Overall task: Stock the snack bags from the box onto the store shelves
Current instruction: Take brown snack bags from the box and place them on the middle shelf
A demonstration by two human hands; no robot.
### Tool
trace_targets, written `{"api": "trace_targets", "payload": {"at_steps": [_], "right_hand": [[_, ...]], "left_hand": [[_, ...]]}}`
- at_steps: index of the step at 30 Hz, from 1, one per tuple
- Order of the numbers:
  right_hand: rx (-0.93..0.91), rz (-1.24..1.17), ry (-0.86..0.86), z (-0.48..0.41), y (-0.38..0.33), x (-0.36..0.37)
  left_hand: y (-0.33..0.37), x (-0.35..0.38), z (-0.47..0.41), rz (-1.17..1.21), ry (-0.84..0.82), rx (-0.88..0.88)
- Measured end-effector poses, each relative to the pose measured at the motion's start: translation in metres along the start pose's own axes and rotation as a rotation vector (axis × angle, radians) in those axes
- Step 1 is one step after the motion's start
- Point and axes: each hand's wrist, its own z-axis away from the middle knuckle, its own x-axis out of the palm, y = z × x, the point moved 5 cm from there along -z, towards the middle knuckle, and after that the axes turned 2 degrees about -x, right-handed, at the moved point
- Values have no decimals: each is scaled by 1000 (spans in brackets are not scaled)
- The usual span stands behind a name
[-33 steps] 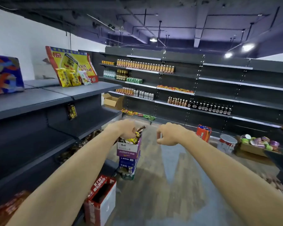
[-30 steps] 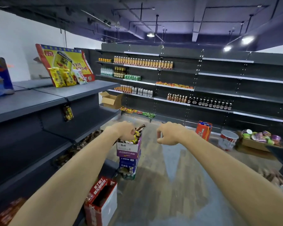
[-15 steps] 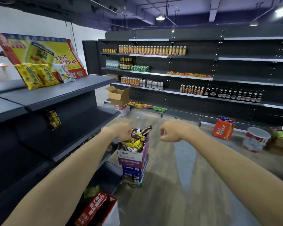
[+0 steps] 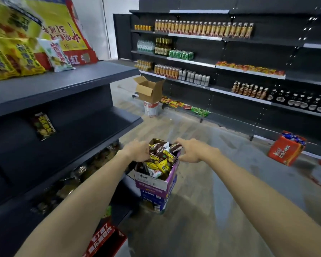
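Both hands are at the box (image 4: 150, 180), our left hand (image 4: 137, 151) dipped among the snack bags (image 4: 160, 159) with fingers hidden, our right hand (image 4: 192, 152) laying loosely bent fingers (image 4: 182, 143) on a brown bag (image 4: 175, 147) (whether either grips yet, we cannot tell). We should pinch bags by their edges and lift straight up, sparing the puffy, glossy heap of brown, yellow and white between our hands.
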Motion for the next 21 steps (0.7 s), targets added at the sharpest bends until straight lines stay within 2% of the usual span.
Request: {"api": "trace_targets", "payload": {"at_steps": [5, 13, 21], "right_hand": [[108, -110, 56, -95, 28, 51], [133, -240, 80, -221, 69, 115], [115, -247, -192, -356, 140, 180]], "left_hand": [[-21, 55, -89, 157, 49, -134], [-34, 140, -195, 463, -51, -348], [-35, 210, -288, 678, -150, -657]]}}
